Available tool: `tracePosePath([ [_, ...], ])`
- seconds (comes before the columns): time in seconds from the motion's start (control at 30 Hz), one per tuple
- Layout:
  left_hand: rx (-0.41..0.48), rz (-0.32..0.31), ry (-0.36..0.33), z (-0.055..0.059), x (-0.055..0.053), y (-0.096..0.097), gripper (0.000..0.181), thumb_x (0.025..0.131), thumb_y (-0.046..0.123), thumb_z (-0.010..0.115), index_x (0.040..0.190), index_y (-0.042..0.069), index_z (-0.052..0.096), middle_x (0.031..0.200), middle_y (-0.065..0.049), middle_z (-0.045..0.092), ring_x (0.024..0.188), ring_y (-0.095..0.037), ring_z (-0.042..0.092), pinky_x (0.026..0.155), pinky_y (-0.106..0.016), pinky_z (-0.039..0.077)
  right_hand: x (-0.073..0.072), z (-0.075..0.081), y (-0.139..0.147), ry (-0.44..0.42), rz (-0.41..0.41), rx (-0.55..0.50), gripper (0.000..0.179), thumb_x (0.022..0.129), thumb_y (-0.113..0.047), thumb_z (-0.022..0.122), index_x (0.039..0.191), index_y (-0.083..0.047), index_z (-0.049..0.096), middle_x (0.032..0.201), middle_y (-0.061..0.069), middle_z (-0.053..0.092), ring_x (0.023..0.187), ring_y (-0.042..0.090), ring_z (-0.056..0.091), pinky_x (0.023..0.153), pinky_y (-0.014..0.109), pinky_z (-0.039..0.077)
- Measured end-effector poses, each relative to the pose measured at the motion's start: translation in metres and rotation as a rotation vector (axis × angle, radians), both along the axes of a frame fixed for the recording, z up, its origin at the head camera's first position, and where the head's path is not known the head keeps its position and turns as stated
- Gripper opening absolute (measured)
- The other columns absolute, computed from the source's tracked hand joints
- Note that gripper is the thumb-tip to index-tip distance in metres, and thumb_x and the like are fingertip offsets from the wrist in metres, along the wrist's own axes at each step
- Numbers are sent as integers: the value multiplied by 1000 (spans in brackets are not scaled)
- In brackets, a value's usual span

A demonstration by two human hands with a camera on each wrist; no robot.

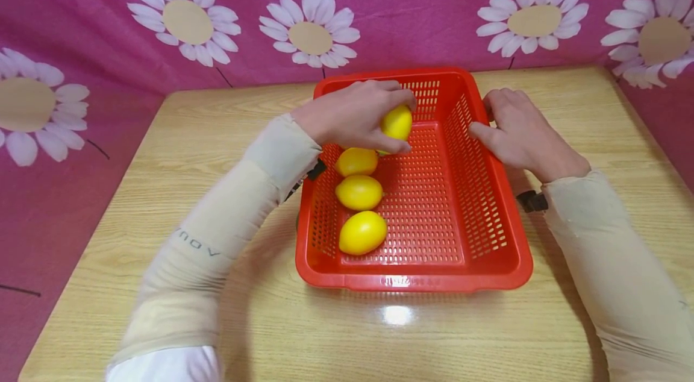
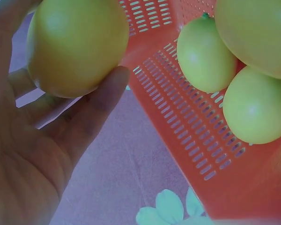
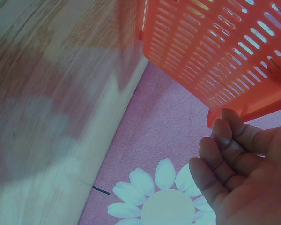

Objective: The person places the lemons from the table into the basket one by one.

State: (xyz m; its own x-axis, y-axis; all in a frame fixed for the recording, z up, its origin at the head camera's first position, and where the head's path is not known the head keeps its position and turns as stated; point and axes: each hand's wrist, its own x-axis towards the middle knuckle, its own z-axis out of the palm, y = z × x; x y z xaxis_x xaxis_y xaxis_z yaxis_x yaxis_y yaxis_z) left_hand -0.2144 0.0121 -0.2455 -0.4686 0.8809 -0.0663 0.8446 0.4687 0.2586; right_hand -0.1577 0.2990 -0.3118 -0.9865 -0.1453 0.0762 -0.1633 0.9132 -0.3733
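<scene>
My left hand (image 1: 355, 114) reaches over the far left part of a red plastic basket (image 1: 412, 281) and grips a yellow lemon (image 1: 398, 122) between thumb and fingers. The left wrist view shows this held lemon (image 2: 77, 47) apart from the others. Along the basket's left side lie more lemons: a near one (image 1: 363, 232), a middle one (image 1: 359, 192) and a farther one (image 1: 356, 161). A bit of yellow below the left hand is mostly hidden. My right hand (image 1: 515, 132) holds the basket's right rim, thumb on top and fingers outside.
The basket stands on a light wood-grain table (image 1: 260, 334). Behind and at the sides hangs a magenta cloth (image 1: 417, 8) with large white daisies. The basket's slotted walls rise around the lemons.
</scene>
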Motion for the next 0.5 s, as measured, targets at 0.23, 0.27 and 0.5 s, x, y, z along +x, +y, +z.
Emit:
tracePosePath([
  [0.23,-70,22,-13,-4,-4,11,64,92,53,70,143,19,55,136,-2,59,110,-17,57,99,-33,51,1,-1,2,15,5,-2,38,97,-31,50,109,5,58,109,23,61,104,38,50,91,52,38],
  [0.27,-75,26,-17,-5,-5,12,64,92,54,70,144,19,54,136,-2,59,110,-17,57,98,-32,51,1,-1,2,16,6,-3,38,97,-31,50,108,5,58,109,23,61,104,38,50,91,52,38],
  [0.5,-81,35,-38,-9,-10,21,63,92,52,70,143,19,55,136,-2,59,110,-17,56,96,-31,50,1,-1,2,7,7,-4,39,97,-31,50,110,5,57,110,23,60,106,39,49,93,52,38],
])
